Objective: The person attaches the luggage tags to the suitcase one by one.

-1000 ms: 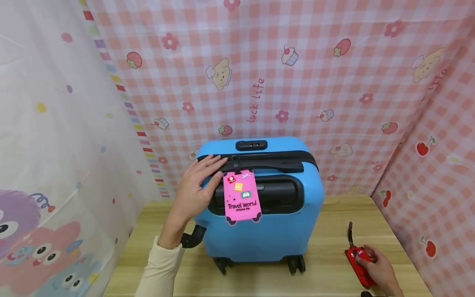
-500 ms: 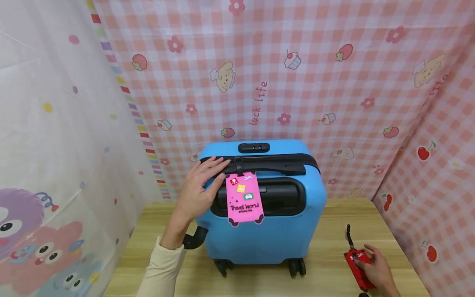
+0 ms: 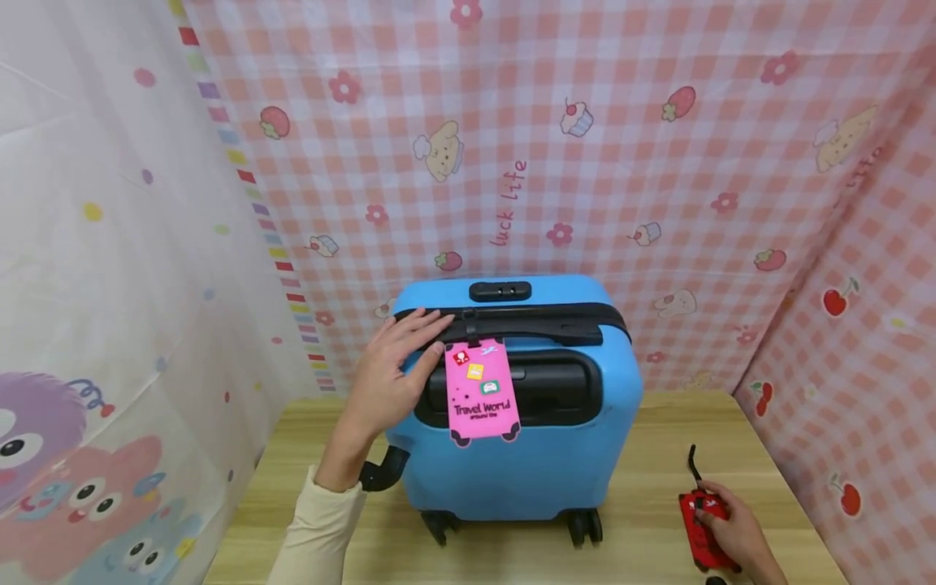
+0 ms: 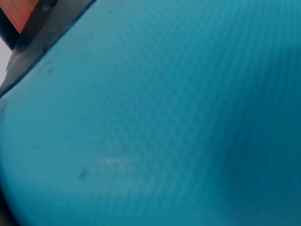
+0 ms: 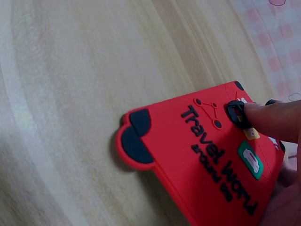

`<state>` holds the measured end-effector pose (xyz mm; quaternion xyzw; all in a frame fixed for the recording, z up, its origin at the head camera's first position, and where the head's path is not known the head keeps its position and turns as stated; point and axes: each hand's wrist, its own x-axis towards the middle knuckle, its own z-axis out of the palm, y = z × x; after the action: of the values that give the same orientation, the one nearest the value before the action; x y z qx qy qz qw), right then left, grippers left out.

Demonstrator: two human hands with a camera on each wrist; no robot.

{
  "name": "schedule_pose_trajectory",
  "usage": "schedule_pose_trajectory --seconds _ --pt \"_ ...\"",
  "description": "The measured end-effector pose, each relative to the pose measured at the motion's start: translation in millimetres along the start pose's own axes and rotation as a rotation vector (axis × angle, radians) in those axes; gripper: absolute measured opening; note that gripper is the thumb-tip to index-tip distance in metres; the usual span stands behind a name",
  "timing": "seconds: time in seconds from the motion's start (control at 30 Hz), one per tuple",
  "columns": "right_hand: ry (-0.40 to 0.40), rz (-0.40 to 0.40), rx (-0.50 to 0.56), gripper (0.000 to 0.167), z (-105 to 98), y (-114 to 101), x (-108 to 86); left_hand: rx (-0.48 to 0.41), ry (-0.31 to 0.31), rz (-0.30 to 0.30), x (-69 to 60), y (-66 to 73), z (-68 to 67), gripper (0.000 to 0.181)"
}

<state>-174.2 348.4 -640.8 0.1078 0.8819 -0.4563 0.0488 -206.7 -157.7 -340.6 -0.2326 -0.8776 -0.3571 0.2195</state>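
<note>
In the head view, a blue suitcase (image 3: 504,479) stands upright on its black wheels. My left hand (image 3: 389,382) rests on its upper left, fingers extended over the black top handle (image 3: 541,329). A pink luggage tag (image 3: 483,406) hangs from that handle by a black strap, just right of my thumb. At the lower right, my right hand (image 3: 740,532) pinches a red luggage tag (image 3: 704,543), whose black strap (image 3: 693,465) points away. The right wrist view has my thumb (image 5: 275,121) pressing a black buckle (image 5: 238,114) on the tag. Only the suitcase's blue shell (image 4: 155,113) fills most of the left wrist view.
The wooden table (image 3: 651,455) carries the suitcase. A black side handle (image 3: 385,469) sticks out at the suitcase's left. Pink checked cloth (image 3: 621,179) hangs close behind, and a white printed curtain (image 3: 110,268) hangs at the left.
My right hand's fingers have shifted up toward the strap end of the red tag, and the strap now leans differently. My left hand stays on the suitcase. The head view has shifted slightly.
</note>
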Motion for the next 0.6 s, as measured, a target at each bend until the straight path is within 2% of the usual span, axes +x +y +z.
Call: schedule_pose_trajectory --seconds 0.2,0.43,0.6 --pt "0.0 0.031 0.009 0.051 -2 -3 -2.2 0.003 0.002 -0.004 0.7 1.4 0.3 0.038" --pt "-0.036 0.094 0.134 0.052 -2 -6 -6.5 0.001 -0.001 -0.008 0.4 1.5 0.5 0.038" --pt "-0.041 0.079 0.157 0.054 -4 -15 -6.9 0.001 0.0 -0.007 0.2 1.4 0.3 0.039"
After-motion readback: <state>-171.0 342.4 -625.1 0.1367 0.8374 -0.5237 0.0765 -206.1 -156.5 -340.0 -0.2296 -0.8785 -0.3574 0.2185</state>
